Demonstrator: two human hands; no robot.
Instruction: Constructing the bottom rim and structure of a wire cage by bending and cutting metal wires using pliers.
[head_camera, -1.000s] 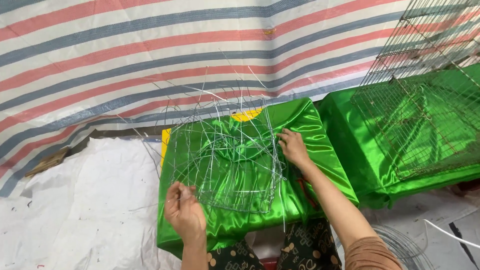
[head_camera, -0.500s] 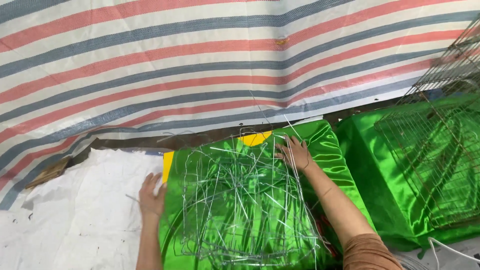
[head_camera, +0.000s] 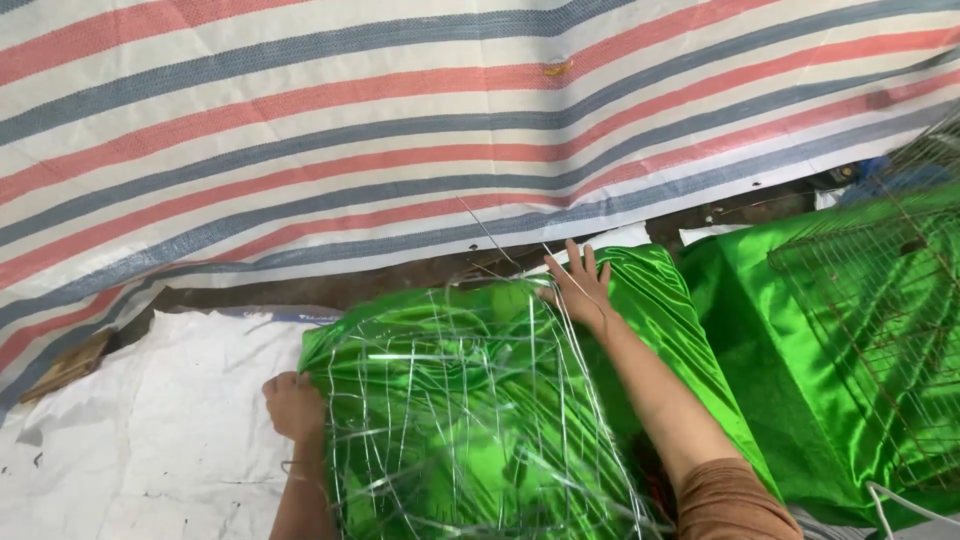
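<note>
A shiny green satin cloth (head_camera: 440, 400) fills the lower middle of the frame, stretched and glossy, with folds catching the light. Over it sits a wire frame (head_camera: 480, 420) of thin silvery strands crossing in a loose grid, bulging toward the camera, with a few loose wire ends poking up past its top edge. Both run out of the frame at the bottom.

Light: bright, soft and even daylight
Shadows: faint, only a dark gap beyond the right hand (head_camera: 578, 290)
Glare: white shine on green satin cloth (head_camera: 450, 400)
Sharpness: slightly soft overall
</note>
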